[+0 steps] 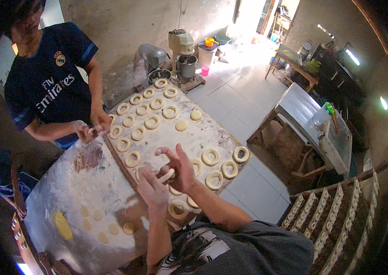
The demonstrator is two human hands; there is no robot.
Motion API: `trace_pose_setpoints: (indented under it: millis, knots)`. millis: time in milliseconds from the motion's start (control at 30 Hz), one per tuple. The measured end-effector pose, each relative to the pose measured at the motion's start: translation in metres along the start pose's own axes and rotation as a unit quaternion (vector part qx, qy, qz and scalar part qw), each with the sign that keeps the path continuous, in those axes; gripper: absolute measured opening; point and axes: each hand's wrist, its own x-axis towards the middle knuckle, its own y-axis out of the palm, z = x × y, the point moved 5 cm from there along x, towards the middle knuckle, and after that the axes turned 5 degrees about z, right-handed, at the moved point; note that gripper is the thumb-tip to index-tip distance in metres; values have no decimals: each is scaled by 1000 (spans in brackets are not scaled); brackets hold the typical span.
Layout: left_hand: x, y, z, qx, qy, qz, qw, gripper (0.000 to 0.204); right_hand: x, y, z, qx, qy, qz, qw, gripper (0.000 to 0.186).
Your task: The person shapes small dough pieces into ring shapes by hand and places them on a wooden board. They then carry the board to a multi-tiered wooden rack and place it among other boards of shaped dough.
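Observation:
Above the floured board, both my hands are raised with a pale dough ring between them. My left hand is closed on the ring's near side. The fingers of my right hand curl at its other side, with the index finger stretched out and the thumb up; part of the ring is hidden behind the fingers. Several dough rings lie around on the board, some partly covered by my hands. Two flat dough rounds without holes lie farther back.
Across the table a person in a dark shirt handles a small dough piece. Flat dough rounds and a yellow dough slab lie on the floured metal tabletop. Mixers stand behind; a rack of rings stands right.

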Motion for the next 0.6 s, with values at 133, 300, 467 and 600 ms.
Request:
trace_pose_setpoints:
  millis: [133, 300, 467, 600]
  knots:
    - [6, 70, -18, 70, -15, 54, 996, 17, -23, -44, 52, -4, -65, -67, 996, 62]
    - [15, 152, -46, 38, 16, 119, 992, 15, -50, -123, 84, -114, -102, -79, 985, 67]
    - [14, 209, -70, 17, 69, 160, 984, 16, -78, -173, 125, -100, -117, -166, 974, 69]
    - [15, 230, -70, -9, 49, 177, 983, 19, -84, -171, 142, -8, -141, -146, 979, 64]
